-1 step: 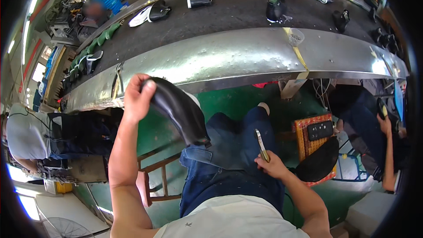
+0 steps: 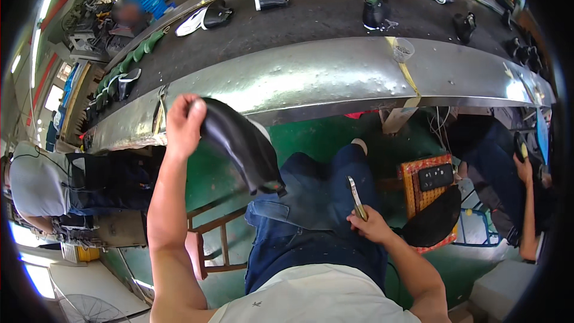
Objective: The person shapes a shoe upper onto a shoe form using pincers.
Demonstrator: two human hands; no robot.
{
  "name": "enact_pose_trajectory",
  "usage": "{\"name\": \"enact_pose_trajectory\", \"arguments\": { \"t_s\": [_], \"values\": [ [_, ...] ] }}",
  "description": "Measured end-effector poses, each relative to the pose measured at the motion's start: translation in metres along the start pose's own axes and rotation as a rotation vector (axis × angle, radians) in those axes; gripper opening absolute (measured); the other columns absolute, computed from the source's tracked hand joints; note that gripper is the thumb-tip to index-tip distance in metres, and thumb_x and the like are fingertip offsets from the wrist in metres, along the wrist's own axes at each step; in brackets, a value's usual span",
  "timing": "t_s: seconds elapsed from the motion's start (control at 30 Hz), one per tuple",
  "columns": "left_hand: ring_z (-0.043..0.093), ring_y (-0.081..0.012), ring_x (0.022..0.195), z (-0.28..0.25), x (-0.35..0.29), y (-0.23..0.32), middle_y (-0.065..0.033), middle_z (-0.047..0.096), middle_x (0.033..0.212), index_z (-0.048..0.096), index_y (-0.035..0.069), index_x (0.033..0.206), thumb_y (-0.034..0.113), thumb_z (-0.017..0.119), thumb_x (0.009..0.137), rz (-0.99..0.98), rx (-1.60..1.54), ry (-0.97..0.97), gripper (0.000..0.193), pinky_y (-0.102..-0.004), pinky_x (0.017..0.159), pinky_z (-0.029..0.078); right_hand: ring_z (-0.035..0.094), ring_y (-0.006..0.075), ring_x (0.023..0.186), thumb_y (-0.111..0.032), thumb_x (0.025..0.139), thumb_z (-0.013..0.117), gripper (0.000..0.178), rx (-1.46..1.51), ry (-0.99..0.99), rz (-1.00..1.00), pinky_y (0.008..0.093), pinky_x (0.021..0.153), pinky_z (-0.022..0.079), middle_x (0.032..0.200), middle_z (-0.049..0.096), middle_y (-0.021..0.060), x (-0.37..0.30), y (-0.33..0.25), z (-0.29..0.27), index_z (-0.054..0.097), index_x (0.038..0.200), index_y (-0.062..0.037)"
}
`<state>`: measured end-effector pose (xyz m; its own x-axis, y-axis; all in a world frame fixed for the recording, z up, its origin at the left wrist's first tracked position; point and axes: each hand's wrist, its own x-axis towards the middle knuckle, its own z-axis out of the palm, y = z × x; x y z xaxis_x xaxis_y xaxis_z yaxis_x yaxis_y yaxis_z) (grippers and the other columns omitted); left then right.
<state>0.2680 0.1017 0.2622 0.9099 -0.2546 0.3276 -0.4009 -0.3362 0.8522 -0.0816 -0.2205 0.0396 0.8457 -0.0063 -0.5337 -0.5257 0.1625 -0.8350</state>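
Note:
My left hand (image 2: 184, 125) grips a glossy black leather shoe (image 2: 239, 143) by one rounded end, thumb on top. The shoe slants down to the right over the gap between the workbench and my lap, and a pale strip shows along its far edge. In my right hand (image 2: 372, 225), above my right thigh, is a slim metal hand tool (image 2: 355, 194) with a yellowish handle. Its metal end points up and away from me, apart from the shoe; its exact kind is too small to tell.
A conveyor bench (image 2: 311, 24) with a metal edge (image 2: 269, 81) crosses ahead, carrying several black shoes. A clear cup (image 2: 402, 49) sits on that edge. At right are a stool (image 2: 412, 197) with a phone (image 2: 435, 177) and a dark pad (image 2: 433, 218), and a seated co-worker (image 2: 490, 149).
My left hand and the shoe have shifted slightly up and to the left. My right hand and its tool have hardly moved.

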Motion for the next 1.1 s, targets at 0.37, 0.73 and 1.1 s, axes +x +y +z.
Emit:
{"name": "enact_pose_trajectory", "arguments": {
  "t_s": [0.37,0.73,1.1],
  "values": [
    [0.072,-0.0295,0.084,0.100,0.212,0.046,-0.0185,0.074,0.087,0.076,-0.007,0.088,0.076,0.071,0.077,-0.089,0.840,-0.295,0.084,-0.0390,0.080,0.056,0.065,0.0199,0.078,-0.021,0.095,0.069,0.028,-0.415,-0.008,-0.144,0.0343,0.077,0.053,0.093,0.066,0.0087,-0.005,-0.014,-0.001,0.059,0.113,-0.0036],
    [0.061,-0.0374,0.126,0.149,0.231,-0.056,-0.0274,0.062,0.135,0.059,-0.005,0.136,0.058,0.063,0.092,-0.157,0.829,-0.506,0.077,-0.0414,0.105,0.047,0.069,0.0337,0.087,-0.022,0.095,0.067,0.037,-0.379,-0.108,-0.176,0.0408,0.080,0.053,0.095,0.070,0.0174,0.019,-0.074,0.009,0.058,0.124,0.0002],
    [0.060,-0.0389,0.127,0.146,0.221,-0.071,-0.0306,0.062,0.133,0.060,-0.011,0.132,0.063,0.059,0.091,-0.324,0.694,-0.309,0.085,-0.0403,0.108,0.045,0.068,0.0406,0.101,-0.016,0.096,0.063,0.046,-0.380,-0.070,-0.521,0.0434,0.088,0.053,0.110,0.070,0.0221,0.088,-0.182,0.021,0.050,0.137,0.0014]
  ]
}}
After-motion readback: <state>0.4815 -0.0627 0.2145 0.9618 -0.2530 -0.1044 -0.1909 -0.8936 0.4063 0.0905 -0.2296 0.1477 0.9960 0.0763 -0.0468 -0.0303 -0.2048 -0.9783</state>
